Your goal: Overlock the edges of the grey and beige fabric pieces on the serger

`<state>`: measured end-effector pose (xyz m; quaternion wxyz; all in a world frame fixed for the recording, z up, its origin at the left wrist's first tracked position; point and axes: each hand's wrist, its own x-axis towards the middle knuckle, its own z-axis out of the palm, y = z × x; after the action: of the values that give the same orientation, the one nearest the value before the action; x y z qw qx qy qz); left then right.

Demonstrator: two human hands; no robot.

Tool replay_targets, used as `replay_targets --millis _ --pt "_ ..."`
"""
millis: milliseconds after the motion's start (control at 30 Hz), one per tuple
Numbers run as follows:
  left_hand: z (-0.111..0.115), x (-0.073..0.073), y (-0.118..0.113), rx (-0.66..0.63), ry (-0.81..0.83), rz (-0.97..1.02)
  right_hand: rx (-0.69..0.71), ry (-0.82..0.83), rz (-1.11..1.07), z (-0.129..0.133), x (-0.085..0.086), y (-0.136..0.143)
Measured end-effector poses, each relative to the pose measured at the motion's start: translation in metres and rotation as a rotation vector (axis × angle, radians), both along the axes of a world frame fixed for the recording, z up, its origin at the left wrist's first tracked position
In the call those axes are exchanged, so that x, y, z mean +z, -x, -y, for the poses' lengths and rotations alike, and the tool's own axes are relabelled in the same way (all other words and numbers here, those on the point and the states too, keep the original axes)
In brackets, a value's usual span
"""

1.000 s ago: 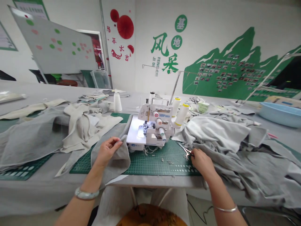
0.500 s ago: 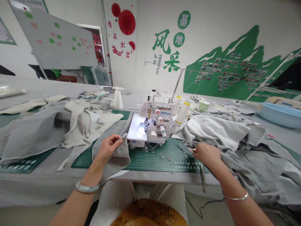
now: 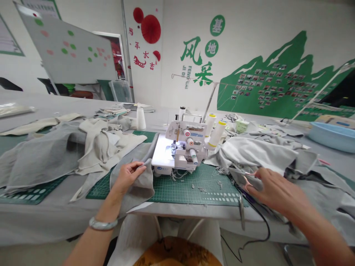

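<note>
Left hand point(image 3: 129, 178) is pinching grey fabric point(image 3: 142, 186); right hand point(image 3: 274, 188) is gripping scissors point(image 3: 246, 180) at serger's point(image 3: 181, 156) four o'clock, blades point(image 3: 237, 171) ideally clearing cloth point(image 3: 257, 151).

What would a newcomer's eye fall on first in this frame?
Probably the lit white sewing machine, mid-picture on a green cutting mat. Just left of it, the left hand pinches grey cloth; to its right, the right hand holds scissors by a cloth heap. Behind, at upper right, spreads a green mountain mural.
</note>
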<state>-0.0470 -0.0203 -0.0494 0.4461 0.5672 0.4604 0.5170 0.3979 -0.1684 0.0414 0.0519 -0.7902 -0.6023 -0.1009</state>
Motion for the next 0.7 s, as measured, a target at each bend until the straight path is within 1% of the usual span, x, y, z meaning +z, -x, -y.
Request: replay_targets --millis 33,67,100,133,167,200,267,333,400,467,567,700 --pt "0.001 0.002 0.001 -0.006 0.003 -0.008 0.016 -0.007 -0.162 0.004 -0.001 0.004" --pt "0.001 0.004 0.002 -0.012 0.006 -0.013 0.08 0.005 -0.349 0.007 -0.003 0.013" --pt "0.003 0.006 0.004 -0.021 0.006 -0.012 0.183 0.031 -0.541 0.009 -0.007 0.026" --pt "0.004 0.009 0.005 -0.03 0.007 -0.005 0.307 0.096 -0.747 0.008 -0.013 0.044" --pt "0.006 0.011 0.006 -0.039 0.008 0.006 0.393 0.141 -0.937 0.007 -0.02 0.066" --pt "0.008 0.014 0.007 -0.044 0.008 0.019 0.443 0.175 -1.098 0.003 -0.028 0.09" --pt "0.012 0.019 0.008 -0.05 0.006 0.036 0.501 0.237 -1.338 -0.01 -0.046 0.141" --pt "0.016 0.024 0.009 -0.053 -0.008 0.028 0.513 0.272 -1.536 -0.026 -0.061 0.185" --pt "0.02 0.028 0.01 -0.057 -0.039 -0.008 0.509 0.33 -1.663 -0.042 -0.069 0.216" --pt "0.024 0.032 0.011 -0.08 -0.088 -0.079 0.501 0.364 -1.762 -0.054 -0.07 0.233" --pt "0.027 0.036 0.012 -0.136 -0.166 -0.208 0.508 0.382 -1.886 -0.065 -0.067 0.242" --pt "0.031 0.038 0.011 -0.167 -0.232 -0.267 0.517 0.267 -1.874 -0.069 -0.067 0.243"
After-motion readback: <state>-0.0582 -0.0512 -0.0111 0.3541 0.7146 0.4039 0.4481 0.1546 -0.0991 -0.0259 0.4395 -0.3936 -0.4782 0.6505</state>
